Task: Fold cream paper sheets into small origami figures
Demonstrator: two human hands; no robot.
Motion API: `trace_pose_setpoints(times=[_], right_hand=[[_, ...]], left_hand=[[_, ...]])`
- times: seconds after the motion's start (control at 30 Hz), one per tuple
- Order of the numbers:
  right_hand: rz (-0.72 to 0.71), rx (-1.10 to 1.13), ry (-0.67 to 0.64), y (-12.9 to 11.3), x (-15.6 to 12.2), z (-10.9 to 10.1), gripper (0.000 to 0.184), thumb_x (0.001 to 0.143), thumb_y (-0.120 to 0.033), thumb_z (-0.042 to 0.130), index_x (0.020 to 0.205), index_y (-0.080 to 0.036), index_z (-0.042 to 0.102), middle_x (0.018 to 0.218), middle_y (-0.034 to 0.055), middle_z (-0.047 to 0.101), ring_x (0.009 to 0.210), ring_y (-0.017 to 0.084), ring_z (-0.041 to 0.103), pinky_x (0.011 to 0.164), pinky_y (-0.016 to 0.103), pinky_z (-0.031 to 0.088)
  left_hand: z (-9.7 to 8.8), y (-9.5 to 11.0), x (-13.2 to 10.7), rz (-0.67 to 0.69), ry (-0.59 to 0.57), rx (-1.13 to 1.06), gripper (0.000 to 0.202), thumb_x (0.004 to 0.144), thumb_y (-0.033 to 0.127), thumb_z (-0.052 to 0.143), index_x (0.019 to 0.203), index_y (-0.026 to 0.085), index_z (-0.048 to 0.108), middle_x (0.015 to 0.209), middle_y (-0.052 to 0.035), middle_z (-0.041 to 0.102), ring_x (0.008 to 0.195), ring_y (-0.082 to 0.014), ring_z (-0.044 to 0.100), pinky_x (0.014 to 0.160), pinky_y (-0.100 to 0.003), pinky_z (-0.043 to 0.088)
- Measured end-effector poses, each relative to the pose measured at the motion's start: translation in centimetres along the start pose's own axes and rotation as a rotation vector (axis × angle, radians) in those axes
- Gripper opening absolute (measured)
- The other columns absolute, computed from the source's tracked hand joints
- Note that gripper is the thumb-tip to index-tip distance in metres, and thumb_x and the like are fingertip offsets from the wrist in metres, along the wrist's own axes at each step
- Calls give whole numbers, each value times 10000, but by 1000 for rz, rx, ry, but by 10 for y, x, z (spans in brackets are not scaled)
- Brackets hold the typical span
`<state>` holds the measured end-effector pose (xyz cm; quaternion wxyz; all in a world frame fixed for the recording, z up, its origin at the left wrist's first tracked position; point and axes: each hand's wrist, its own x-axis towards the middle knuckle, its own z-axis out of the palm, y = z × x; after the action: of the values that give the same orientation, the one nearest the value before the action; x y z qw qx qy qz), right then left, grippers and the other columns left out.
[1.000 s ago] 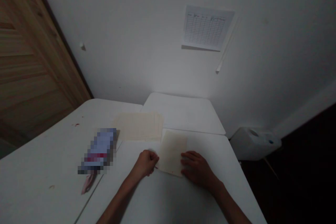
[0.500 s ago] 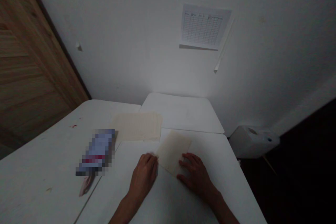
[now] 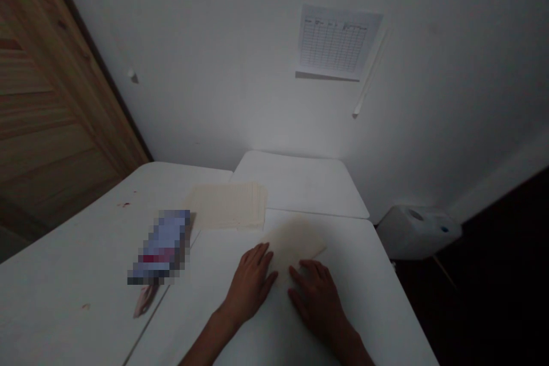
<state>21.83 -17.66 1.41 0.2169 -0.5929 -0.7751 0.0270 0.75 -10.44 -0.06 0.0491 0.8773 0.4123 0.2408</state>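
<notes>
Keeping a left hand (image 3: 251, 283) and a right hand (image 3: 315, 297) open and low over a white table (image 3: 86, 251), fingers spreading, clenching nothing and grasping nothing. Lying between and just beyond both palms, a cream sheet of paper (image 3: 295, 243) showing blurred edges, one corner pointing right. Touching that sheet at its near side, the left fingertips (image 3: 268, 249) and right fingers (image 3: 302, 266) pressing lightly, with no pinch showing on either side. Sitting farther on, just past the sheet, a squared stack of cream paper (image 3: 227, 206), lying near the join with a second white table (image 3: 300, 183). Lying to the left of both hands, a blurred blue-and-red packet (image 3: 160, 246), with a pink scrap (image 3: 144, 300) poking out beneath it and a red speck (image 3: 123, 204) marking the tabletop beyond. Standing past the far table, a white wall (image 3: 214, 68) displaying a printed grid chart (image 3: 337, 40) above a thin white strip (image 3: 371, 71). Rising at left, a wooden door (image 3: 55, 80), while a white plastic container (image 3: 418, 233) is sitting low in the dimness at right.
</notes>
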Motion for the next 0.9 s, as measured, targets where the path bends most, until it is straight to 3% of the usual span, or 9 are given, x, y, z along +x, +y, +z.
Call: trace_pose_setpoints(times=[0.33, 0.63, 0.9], right_hand=[[2, -17, 7, -7, -1, 1, 371, 895, -270, 551, 1266, -286, 556, 1187, 91, 565, 1111, 276, 483, 965, 439, 394], [-118, 48, -76, -9, 2, -4, 493, 860, -86, 534, 1252, -384, 563, 1216, 35, 566, 1103, 227, 486, 962, 386, 390], [-27, 21, -52, -8, -1, -3, 421, 841, -122, 566, 1175, -372, 626, 1203, 50, 562, 1108, 244, 492, 959, 406, 398]], left_hand=[[-5, -11, 7, -57, -202, 43, 693, 790, 545, 619, 1358, 191, 440, 1507, -137, 332, 1394, -297, 280, 1131, -498, 221], [-7, -10, 7, -76, -220, 58, 800, 775, 718, 527, 1363, 185, 431, 1507, -146, 329, 1386, -296, 299, 1132, -484, 232], [-7, -10, 9, -107, -258, 42, 795, 734, 626, 636, 1363, 187, 430, 1521, -139, 301, 1393, -300, 282, 1140, -488, 217]])
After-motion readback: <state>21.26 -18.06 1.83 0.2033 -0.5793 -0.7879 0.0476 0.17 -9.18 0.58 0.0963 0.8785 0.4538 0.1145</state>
